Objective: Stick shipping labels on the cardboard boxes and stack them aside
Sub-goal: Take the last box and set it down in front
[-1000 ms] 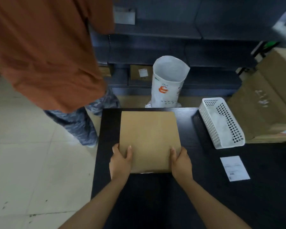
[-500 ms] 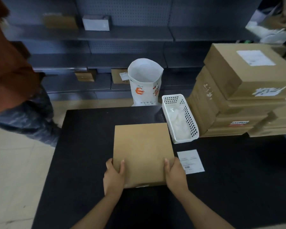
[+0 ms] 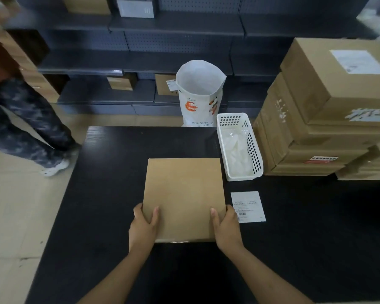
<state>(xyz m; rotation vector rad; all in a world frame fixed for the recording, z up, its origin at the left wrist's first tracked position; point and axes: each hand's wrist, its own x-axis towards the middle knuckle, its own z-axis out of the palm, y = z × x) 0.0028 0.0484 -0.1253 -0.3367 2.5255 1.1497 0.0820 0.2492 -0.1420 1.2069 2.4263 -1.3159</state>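
Head view: cardboard box (image 3: 183, 196) nearer label (image 3: 248, 206).

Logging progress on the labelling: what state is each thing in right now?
cardboard box: flat on table, unlabelled on top, held
left hand: grips box's left edge
right hand: grips box's right edge
shipping label: loose on table
stacked boxes: piled, top labelled

A plain tan cardboard box (image 3: 183, 198) lies on a black table (image 3: 110, 194), beside a white shipping label (image 3: 248, 206) printed in dark text. A white basket (image 3: 253, 148) has a grid of square holes, and a white bag (image 3: 199, 93) carries orange and red pictures. A bystander's trousers (image 3: 20, 123) are blue-grey camouflage.
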